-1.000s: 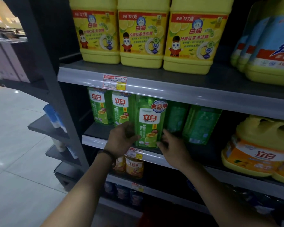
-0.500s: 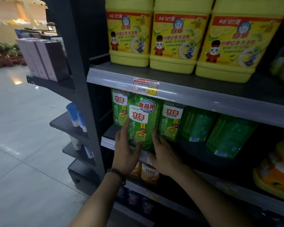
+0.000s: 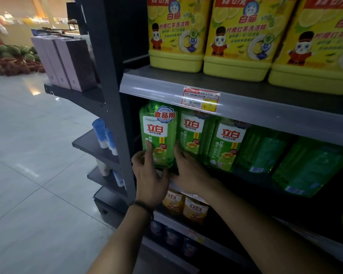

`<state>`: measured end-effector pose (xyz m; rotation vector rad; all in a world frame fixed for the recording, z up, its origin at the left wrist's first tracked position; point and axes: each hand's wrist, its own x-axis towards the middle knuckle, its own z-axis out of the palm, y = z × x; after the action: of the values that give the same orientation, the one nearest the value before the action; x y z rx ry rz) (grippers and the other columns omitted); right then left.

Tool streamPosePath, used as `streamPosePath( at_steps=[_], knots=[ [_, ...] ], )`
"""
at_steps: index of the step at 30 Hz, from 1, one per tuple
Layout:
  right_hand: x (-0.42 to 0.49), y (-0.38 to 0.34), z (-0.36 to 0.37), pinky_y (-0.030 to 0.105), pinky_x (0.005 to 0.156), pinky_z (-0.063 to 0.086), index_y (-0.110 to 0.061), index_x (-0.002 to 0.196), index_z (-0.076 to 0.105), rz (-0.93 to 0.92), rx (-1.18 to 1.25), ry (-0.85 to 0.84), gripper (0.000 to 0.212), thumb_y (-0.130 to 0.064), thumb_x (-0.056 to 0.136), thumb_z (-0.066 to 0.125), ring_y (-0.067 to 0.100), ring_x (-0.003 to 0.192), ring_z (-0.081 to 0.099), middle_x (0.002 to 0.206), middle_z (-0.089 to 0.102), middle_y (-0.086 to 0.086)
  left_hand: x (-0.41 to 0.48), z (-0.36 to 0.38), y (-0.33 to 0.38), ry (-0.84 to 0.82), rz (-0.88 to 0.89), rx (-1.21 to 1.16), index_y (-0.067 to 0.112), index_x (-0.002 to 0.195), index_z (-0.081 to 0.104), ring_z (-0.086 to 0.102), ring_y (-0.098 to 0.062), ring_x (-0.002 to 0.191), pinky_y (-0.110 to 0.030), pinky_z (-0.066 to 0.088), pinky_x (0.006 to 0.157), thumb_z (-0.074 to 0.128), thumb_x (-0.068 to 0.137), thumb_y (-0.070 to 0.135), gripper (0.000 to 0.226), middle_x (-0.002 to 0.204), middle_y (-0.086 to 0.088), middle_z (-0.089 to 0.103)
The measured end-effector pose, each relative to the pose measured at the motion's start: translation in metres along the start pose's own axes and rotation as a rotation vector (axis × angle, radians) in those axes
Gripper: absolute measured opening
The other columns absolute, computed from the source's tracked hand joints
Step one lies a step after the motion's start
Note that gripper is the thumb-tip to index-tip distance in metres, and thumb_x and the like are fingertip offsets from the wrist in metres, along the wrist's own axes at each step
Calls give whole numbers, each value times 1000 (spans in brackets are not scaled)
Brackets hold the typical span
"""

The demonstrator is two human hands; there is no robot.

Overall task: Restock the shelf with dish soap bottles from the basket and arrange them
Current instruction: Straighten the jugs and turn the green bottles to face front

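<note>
Both arms reach up to the middle shelf (image 3: 249, 179). The left hand (image 3: 150, 180) holds the green dish soap bottle (image 3: 160, 139) from the left, its fingers (image 3: 148, 150) partly curled, one laid on the front label. The right hand (image 3: 190, 173) grips the right side. The bottle is upright at the left end of the shelf, beside the post (image 3: 115, 115). Half a second before, another labelled bottle showed at its left; now none does.
</note>
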<state>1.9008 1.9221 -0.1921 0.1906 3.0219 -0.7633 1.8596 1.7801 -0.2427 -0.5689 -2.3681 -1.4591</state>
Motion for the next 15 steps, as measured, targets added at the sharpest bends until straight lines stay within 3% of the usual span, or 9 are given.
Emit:
streamPosePath(
  at_steps=[3,6,10,15],
  knots=[
    [5,-4,6,50,119,41,-24,164,-24,-2,-44,-2,126,-55,90,74,33,157,26,174,14,9,5,-4,-6,-44,-51,-22,23,169,15,38,-32,137,-36,35,116,72,82,7,104,141,-14,35],
    [6,-8,8,47,117,42,-19,164,-24,-17,-62,-7,124,-50,93,73,33,155,29,172,20,12,7,-7,-4,-72,-57,-3,21,169,10,37,-31,136,-36,34,116,61,80,19,103,142,-15,34],
    [8,-10,9,48,111,47,-21,165,-21,-22,-74,1,118,-53,95,68,34,147,40,166,31,16,14,-10,-6,-82,-79,17,19,168,4,38,-38,136,-46,36,120,51,81,17,99,141,-18,34],
    [4,-12,5,50,121,37,-27,165,-22,-13,-3,-15,122,-60,91,70,38,156,29,172,21,19,15,-14,-7,-121,-80,48,18,169,2,34,-35,140,-37,32,120,63,89,0,102,145,-19,31]
  ],
)
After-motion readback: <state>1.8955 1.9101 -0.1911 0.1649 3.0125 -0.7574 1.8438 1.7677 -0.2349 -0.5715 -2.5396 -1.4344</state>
